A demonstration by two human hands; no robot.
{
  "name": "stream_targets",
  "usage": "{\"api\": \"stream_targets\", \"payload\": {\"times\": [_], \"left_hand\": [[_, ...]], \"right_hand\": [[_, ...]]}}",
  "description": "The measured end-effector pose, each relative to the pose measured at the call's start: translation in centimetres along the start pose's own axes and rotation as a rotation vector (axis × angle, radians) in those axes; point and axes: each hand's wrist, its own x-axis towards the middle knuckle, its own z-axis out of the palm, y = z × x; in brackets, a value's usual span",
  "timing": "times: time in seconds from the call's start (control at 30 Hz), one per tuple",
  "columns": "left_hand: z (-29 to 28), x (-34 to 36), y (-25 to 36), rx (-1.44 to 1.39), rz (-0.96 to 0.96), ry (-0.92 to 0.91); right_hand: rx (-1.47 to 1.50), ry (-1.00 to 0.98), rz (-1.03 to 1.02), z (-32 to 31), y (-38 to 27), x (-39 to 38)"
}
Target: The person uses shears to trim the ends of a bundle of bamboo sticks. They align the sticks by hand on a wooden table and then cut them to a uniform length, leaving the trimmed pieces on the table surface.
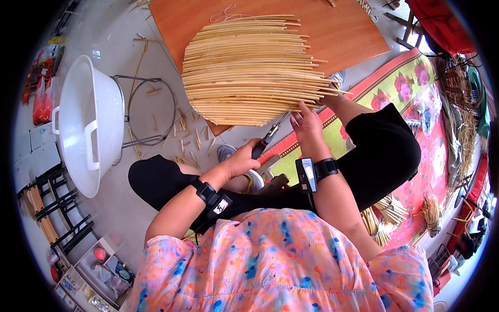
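Note:
A round-edged mat of pale reed stalks lies over the near part of an orange-brown board. Its left ends form a smooth curve, while those on the right stick out unevenly. My left hand is closed around a cutting tool with black-and-red handles and a slim metal end, just below the mat's near edge. At the mat's near right edge, my right hand grips the stalk ends, fingertips partly hidden under them. A loop of thin pink string rests by the far edge.
Short cut stalks litter the floor at left. Beyond them, a large white basin leans on its side against a metal ring stand. A floral mat covers the right side, with bundles of stalks near my right leg.

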Motion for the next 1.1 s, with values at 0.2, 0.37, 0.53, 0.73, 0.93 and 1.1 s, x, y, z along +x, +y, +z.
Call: {"api": "stream_targets", "payload": {"times": [0.2, 0.37, 0.53, 0.73, 0.93, 1.1], "left_hand": [[-0.4, 0.7, -0.3, 0.037, 0.043, 0.035], [-0.5, 1.1, 0.1, 0.145, 0.118, 0.067], [-0.5, 1.2, -0.3, 0.095, 0.109, 0.055], [-0.3, 0.6, 0.6, 0.098, 0.085, 0.061], [-0.1, 0.9, 1.2, 0.133, 0.105, 0.098], [-0.2, 1.2, 1.4, 0.198, 0.131, 0.102]], "right_hand": [[0.003, 0.019, -0.034, 0.4, 0.4, 0.2], [-0.031, 0.039, -0.053, 0.6, 0.2, 0.1], [-0.036, 0.016, -0.097, 0.4, 0.2, 0.2], [-0.038, 0.016, -0.11, 0.0, 0.4, 0.6], [-0.063, 0.051, -0.114, 0.1, 0.6, 0.5], [-0.051, 0.036, -0.097, -0.1, 0.6, 0.6]]}}
